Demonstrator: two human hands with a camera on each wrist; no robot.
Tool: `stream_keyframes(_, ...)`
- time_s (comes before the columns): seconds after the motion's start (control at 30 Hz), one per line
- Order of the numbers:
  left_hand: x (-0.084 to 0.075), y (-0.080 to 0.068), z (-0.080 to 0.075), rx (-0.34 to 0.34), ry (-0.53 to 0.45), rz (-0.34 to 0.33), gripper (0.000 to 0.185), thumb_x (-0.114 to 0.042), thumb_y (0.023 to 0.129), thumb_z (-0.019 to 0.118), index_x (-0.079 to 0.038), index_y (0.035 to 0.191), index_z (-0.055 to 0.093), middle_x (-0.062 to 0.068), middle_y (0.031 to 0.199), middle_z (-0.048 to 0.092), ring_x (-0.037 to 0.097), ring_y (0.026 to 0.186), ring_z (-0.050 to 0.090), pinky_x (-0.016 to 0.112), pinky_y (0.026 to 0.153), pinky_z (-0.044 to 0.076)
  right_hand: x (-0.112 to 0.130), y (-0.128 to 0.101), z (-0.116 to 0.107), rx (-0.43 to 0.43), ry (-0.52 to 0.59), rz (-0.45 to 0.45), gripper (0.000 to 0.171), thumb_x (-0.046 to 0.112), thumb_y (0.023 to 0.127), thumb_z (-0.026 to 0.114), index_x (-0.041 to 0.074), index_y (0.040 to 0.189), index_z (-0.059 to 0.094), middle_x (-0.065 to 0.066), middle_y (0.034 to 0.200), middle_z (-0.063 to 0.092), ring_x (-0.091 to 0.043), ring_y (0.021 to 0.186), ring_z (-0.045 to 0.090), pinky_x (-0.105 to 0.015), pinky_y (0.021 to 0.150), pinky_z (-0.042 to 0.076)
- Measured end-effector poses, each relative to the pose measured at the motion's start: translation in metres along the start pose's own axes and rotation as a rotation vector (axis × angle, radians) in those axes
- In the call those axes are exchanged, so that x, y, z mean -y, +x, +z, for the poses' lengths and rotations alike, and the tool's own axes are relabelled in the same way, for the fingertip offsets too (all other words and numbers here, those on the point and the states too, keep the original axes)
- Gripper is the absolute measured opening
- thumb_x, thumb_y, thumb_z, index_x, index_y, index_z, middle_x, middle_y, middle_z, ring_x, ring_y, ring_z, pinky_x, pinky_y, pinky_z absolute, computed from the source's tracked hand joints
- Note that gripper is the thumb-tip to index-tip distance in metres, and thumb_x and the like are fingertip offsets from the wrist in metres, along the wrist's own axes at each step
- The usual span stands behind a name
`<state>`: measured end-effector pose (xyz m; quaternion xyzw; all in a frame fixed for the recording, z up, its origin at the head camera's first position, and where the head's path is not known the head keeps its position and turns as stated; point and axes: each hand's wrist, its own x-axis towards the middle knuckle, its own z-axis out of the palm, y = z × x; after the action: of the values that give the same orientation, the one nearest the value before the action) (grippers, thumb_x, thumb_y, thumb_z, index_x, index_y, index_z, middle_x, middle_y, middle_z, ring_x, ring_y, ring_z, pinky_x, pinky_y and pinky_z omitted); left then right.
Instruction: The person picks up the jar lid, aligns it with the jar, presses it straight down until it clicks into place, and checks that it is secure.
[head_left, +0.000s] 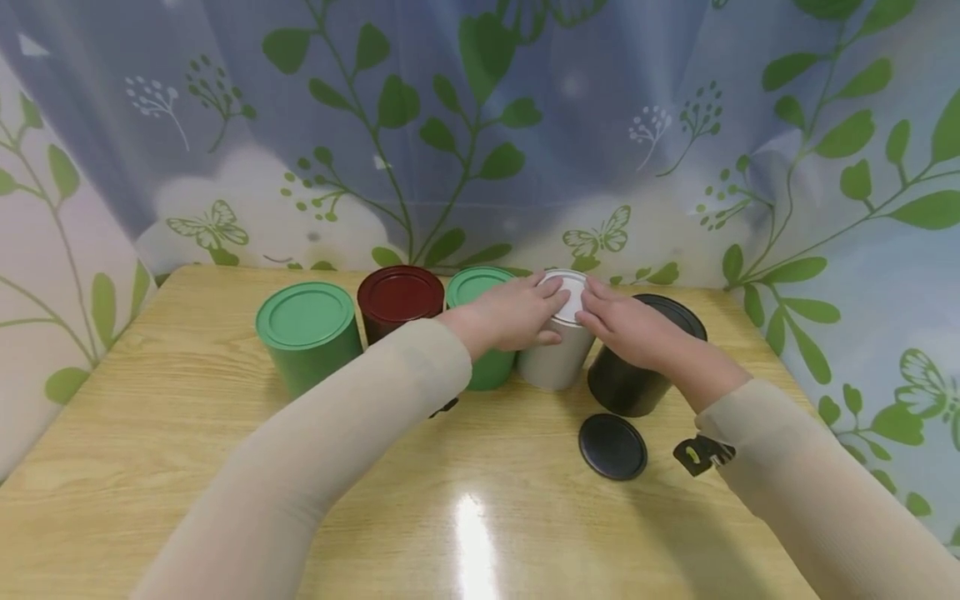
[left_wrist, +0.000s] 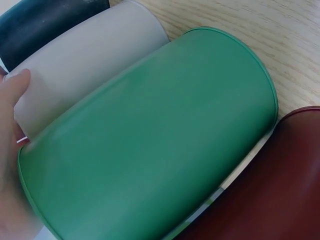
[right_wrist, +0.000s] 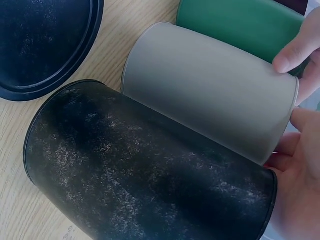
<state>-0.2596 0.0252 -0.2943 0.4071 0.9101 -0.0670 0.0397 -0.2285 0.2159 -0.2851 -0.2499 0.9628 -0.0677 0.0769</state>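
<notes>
A grey can (head_left: 553, 358) stands in a row of cans at the back of the wooden table (head_left: 150, 433). Both hands are on its pale lid (head_left: 572, 293). My left hand (head_left: 551, 308) lays its fingers over the lid's left half, with the thumb against the can's side. My right hand (head_left: 592, 312) holds the lid's right edge. In the left wrist view the thumb (left_wrist: 12, 95) touches the grey can (left_wrist: 85, 65) at its rim. In the right wrist view the right hand's fingers (right_wrist: 300, 165) curl at the grey can's (right_wrist: 210, 90) top rim.
Left of the grey can stand a green can (head_left: 491, 367), a dark red can (head_left: 400, 300) and another green can (head_left: 307, 333), all lidded. An open black can (head_left: 637, 379) stands on its right, its black lid (head_left: 612, 447) flat on the table in front. A leaf-patterned curtain (head_left: 480, 125) hangs behind.
</notes>
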Motion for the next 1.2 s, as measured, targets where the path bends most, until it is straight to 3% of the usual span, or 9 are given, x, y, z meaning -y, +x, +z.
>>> stream_keyframes(0.37,-0.011,0.007,-0.002,-0.036,0.050,-0.080,0.076,-0.057,0.092,0.043,-0.012,0.150,0.020,0.012,0.155,0.011,0.027,0.140,0.015,0.044,0.110,0.022,0.000,0.001,-0.004,0.038,-0.003,0.019,0.057,0.028,0.103,0.033,-0.009,0.143,0.020,-0.029,0.150,0.008,-0.041,0.136,0.015,-0.052,0.108,0.019)
stream_keyframes(0.53,-0.016,0.012,0.000,0.000,0.034,-0.115,0.085,-0.061,0.090,0.042,-0.008,0.150,0.013,0.015,0.155,0.004,0.027,0.141,0.006,0.041,0.112,0.016,0.001,0.002,-0.004,0.045,0.027,0.014,0.060,0.031,0.103,0.033,-0.009,0.144,0.017,-0.028,0.150,0.005,-0.041,0.137,0.010,-0.052,0.108,0.016)
stream_keyframes(0.93,-0.016,0.012,0.004,0.016,0.045,-0.138,0.087,-0.061,0.090,0.042,-0.006,0.150,0.011,0.015,0.155,0.003,0.027,0.141,0.006,0.040,0.112,0.015,0.002,0.008,-0.004,0.084,0.031,-0.003,0.062,0.033,0.103,0.031,-0.008,0.145,0.014,-0.028,0.151,0.004,-0.040,0.138,0.006,-0.053,0.109,0.014)
stream_keyframes(1.2,-0.015,0.014,0.005,0.002,0.050,-0.128,0.087,-0.060,0.090,0.044,-0.008,0.151,0.011,0.008,0.156,0.004,0.025,0.141,0.007,0.040,0.111,0.018,0.005,0.010,-0.008,0.124,0.026,0.023,0.065,0.037,0.103,0.029,-0.008,0.145,0.010,-0.026,0.152,0.003,-0.039,0.138,0.004,-0.053,0.109,0.013)
